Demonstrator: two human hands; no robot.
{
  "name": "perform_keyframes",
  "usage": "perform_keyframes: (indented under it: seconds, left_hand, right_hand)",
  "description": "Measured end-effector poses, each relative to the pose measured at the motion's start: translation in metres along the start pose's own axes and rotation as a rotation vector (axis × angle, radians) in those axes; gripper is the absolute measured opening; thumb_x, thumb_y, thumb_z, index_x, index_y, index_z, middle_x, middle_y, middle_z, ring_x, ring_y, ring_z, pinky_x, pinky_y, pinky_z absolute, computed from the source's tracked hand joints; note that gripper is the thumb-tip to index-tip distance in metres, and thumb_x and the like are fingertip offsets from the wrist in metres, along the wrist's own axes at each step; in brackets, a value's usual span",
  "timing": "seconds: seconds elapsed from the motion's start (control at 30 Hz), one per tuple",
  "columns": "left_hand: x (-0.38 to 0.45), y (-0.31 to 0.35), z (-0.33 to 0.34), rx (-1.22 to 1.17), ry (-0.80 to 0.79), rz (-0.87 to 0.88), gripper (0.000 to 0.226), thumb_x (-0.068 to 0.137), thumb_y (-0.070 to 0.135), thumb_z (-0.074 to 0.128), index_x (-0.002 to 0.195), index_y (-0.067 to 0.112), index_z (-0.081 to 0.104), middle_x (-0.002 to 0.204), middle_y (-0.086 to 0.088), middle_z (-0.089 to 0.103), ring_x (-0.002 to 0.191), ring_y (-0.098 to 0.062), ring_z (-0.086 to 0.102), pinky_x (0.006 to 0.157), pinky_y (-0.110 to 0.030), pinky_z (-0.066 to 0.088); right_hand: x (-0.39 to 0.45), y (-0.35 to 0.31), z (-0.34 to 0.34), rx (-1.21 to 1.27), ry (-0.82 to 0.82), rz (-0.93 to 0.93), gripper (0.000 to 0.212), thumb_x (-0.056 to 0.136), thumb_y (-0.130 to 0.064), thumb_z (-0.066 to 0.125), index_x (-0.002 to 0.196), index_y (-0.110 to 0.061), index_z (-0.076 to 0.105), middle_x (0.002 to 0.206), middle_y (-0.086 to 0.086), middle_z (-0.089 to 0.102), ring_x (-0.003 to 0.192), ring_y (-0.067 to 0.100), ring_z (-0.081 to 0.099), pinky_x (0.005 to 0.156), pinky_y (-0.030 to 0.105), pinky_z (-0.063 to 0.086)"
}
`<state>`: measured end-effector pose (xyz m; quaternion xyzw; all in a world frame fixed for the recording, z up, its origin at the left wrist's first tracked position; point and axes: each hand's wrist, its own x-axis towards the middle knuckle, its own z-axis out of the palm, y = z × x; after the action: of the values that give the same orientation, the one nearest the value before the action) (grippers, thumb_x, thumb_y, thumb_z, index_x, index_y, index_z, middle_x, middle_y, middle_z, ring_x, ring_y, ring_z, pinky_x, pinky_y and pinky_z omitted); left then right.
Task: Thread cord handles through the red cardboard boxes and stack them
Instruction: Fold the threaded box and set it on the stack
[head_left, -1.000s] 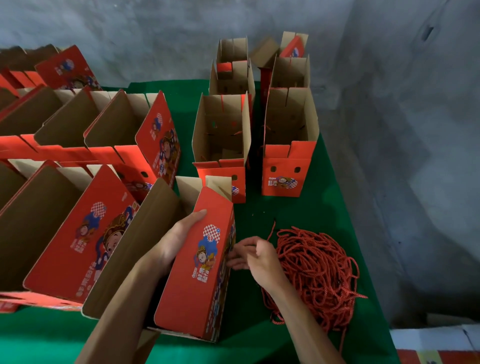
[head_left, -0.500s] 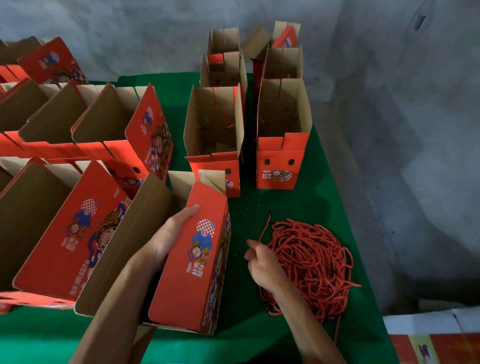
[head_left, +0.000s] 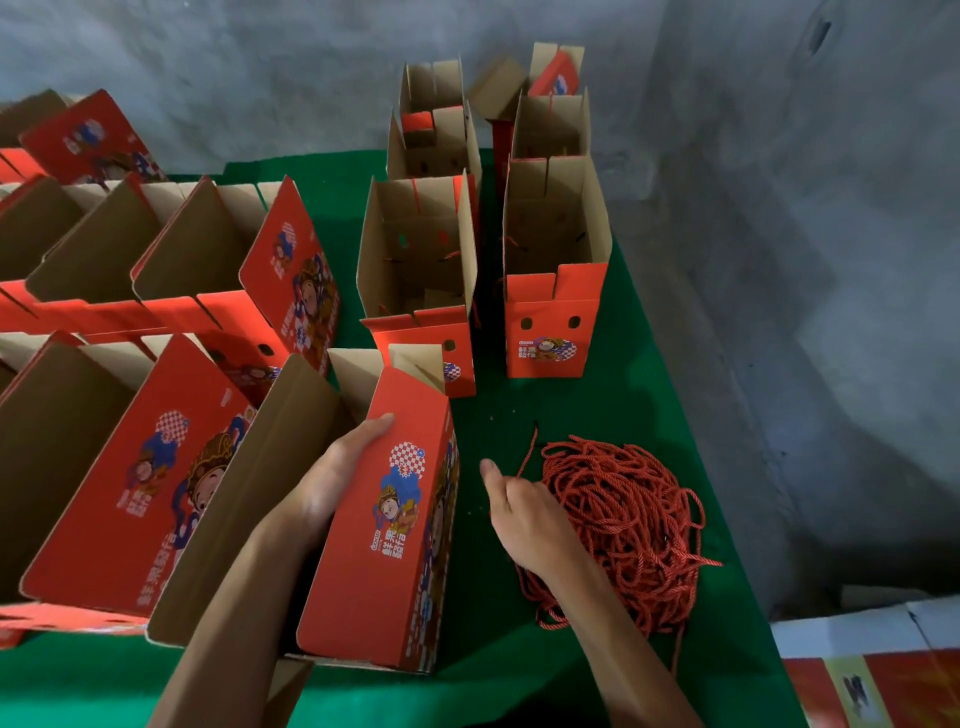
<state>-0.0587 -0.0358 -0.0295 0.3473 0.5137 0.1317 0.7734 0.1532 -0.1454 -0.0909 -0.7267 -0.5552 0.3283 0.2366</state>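
The right hand (head_left: 524, 519) covers part of the cord pile (head_left: 634, 530) — its fingertips are hidden. The left boxes (head_left: 31, 467) run off the edge — their number cannot be told.

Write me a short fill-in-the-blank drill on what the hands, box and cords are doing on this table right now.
1. The left hand rests on the ____ flap of the open box.
2. The right hand reaches into the pile of ____ cords.
3. The table is covered in ____ cloth.
4. The cord pile lies to the ____ of the held box.

Missing words: red; red; green; right
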Motion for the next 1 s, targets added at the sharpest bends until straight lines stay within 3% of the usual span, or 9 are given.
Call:
perform_keyframes:
  seconds: [0.1, 0.2, 0.37, 0.5, 0.63, 0.77, 0.87, 0.93, 1.0]
  left_hand:
    - [0.000, 0.000, 0.001, 0.016, -0.001, -0.003, 0.065, 0.089, 0.064, 0.060, 0.124, 0.011, 0.070, 0.119, -0.022, 0.073, 0.092, -0.032, 0.075, 0.083, -0.045, 0.061]
    - [0.002, 0.000, 0.000, 0.039, 0.007, 0.016, 0.066, 0.090, 0.066, 0.058, 0.126, 0.011, 0.068, 0.119, -0.021, 0.073, 0.095, -0.032, 0.075, 0.087, -0.046, 0.060]
    - [0.007, -0.002, 0.000, 0.047, 0.010, 0.032, 0.069, 0.089, 0.067, 0.059, 0.129, 0.011, 0.067, 0.123, -0.022, 0.071, 0.101, -0.034, 0.072, 0.103, -0.052, 0.053]
    - [0.008, 0.000, 0.000, 0.077, 0.006, 0.038, 0.072, 0.077, 0.073, 0.071, 0.119, 0.015, 0.076, 0.116, -0.019, 0.074, 0.095, -0.030, 0.075, 0.088, -0.046, 0.058]
    - [0.010, 0.003, 0.004, 0.082, 0.051, 0.089, 0.083, 0.068, 0.076, 0.077, 0.126, 0.016, 0.071, 0.117, -0.019, 0.074, 0.096, -0.030, 0.076, 0.091, -0.047, 0.055]
    - [0.007, 0.003, 0.008, 0.104, 0.038, 0.145, 0.079, 0.078, 0.083, 0.061, 0.129, 0.023, 0.068, 0.116, -0.012, 0.076, 0.103, -0.028, 0.076, 0.084, -0.041, 0.059]
    - [-0.001, 0.002, 0.013, 0.241, -0.022, 0.130, 0.094, 0.084, 0.092, 0.030, 0.126, 0.019, 0.072, 0.122, -0.012, 0.074, 0.115, -0.029, 0.071, 0.094, -0.042, 0.057]
    - [-0.006, 0.003, 0.021, 0.304, -0.018, 0.136, 0.093, 0.093, 0.083, 0.020, 0.125, 0.012, 0.071, 0.120, -0.011, 0.075, 0.114, -0.027, 0.072, 0.093, -0.038, 0.056]
    - [-0.011, 0.005, 0.027, 0.373, 0.038, 0.181, 0.070, 0.102, 0.066, 0.029, 0.119, 0.014, 0.072, 0.110, -0.008, 0.078, 0.105, -0.022, 0.075, 0.080, -0.029, 0.060]
  right_hand:
    - [0.003, -0.007, -0.001, 0.048, -0.058, 0.066, 0.055, 0.112, -0.042, 0.013, 0.075, -0.019, 0.046, 0.059, -0.003, 0.039, 0.051, 0.015, 0.037, 0.058, 0.034, 0.036]
    - [0.009, -0.010, 0.000, 0.158, -0.061, 0.133, 0.038, 0.110, -0.031, 0.019, 0.077, -0.018, 0.033, 0.069, -0.001, 0.037, 0.060, 0.017, 0.033, 0.065, 0.037, 0.032]
    - [0.012, -0.004, 0.004, 0.377, -0.109, 0.066, 0.026, 0.111, -0.041, 0.033, 0.097, -0.026, 0.049, 0.066, -0.009, 0.045, 0.042, 0.003, 0.038, 0.044, 0.020, 0.029]
    - [0.018, -0.004, 0.009, 0.429, -0.029, -0.031, 0.024, 0.106, -0.043, 0.055, 0.089, -0.026, 0.061, 0.070, -0.019, 0.060, 0.059, -0.003, 0.054, 0.054, 0.013, 0.038]
    - [0.028, -0.006, 0.013, 0.419, 0.002, -0.052, 0.022, 0.101, -0.040, 0.064, 0.087, -0.023, 0.069, 0.072, -0.013, 0.064, 0.062, -0.006, 0.058, 0.055, 0.009, 0.037]
    - [0.032, -0.004, 0.009, 0.427, -0.026, -0.069, 0.023, 0.100, -0.042, 0.065, 0.086, -0.025, 0.072, 0.071, -0.019, 0.065, 0.062, -0.005, 0.058, 0.057, 0.010, 0.038]
    - [0.035, -0.004, 0.005, 0.495, -0.086, -0.065, 0.030, 0.100, -0.044, 0.064, 0.083, -0.021, 0.072, 0.069, -0.015, 0.064, 0.057, -0.003, 0.055, 0.054, 0.012, 0.039]
    - [0.037, -0.003, 0.003, 0.633, -0.147, -0.046, 0.040, 0.100, -0.044, 0.064, 0.084, -0.008, 0.071, 0.064, -0.006, 0.057, 0.050, 0.003, 0.046, 0.048, 0.016, 0.034]
    - [0.039, -0.003, 0.002, 0.690, -0.189, -0.035, 0.043, 0.100, -0.045, 0.063, 0.082, -0.006, 0.069, 0.066, 0.007, 0.050, 0.050, 0.011, 0.040, 0.047, 0.023, 0.031]
